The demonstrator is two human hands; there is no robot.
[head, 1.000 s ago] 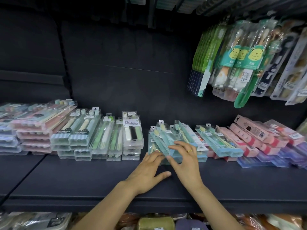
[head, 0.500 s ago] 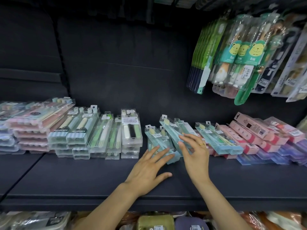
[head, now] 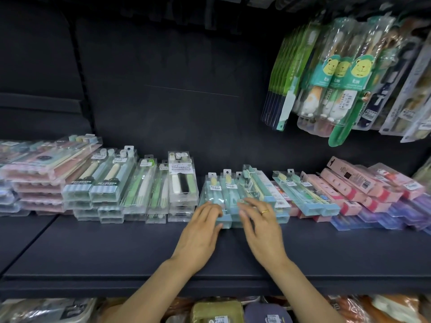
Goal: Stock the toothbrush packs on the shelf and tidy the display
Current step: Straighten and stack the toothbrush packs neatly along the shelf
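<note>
Both hands reach onto the dark shelf (head: 116, 248) and meet at the stack of teal toothbrush packs (head: 229, 194) lying flat near its middle. The left hand (head: 199, 236) rests with its fingers (head: 211, 209) laid fairly straight over the near left end of the stack, the thumb against the front edge, pressing rather than clutching. The right hand (head: 261, 231), wearing a gold ring (head: 265, 211), has its fingers (head: 248, 203) spread and relaxed on top of the packs just to the right, also released, grasping nothing. One teal pack (head: 255, 183) lies skewed on top of the stack beyond the right fingers. Just left of the left fingers stands a stack of clear packs labelled soft toothbrush (head: 182, 183), with green-and-white packs (head: 142, 187) further left. Right of the right fingers lie more teal packs (head: 303, 192), then pink boxes (head: 363, 185). Hanging packs with bear faces (head: 342, 71) are above and to the right.
</note>
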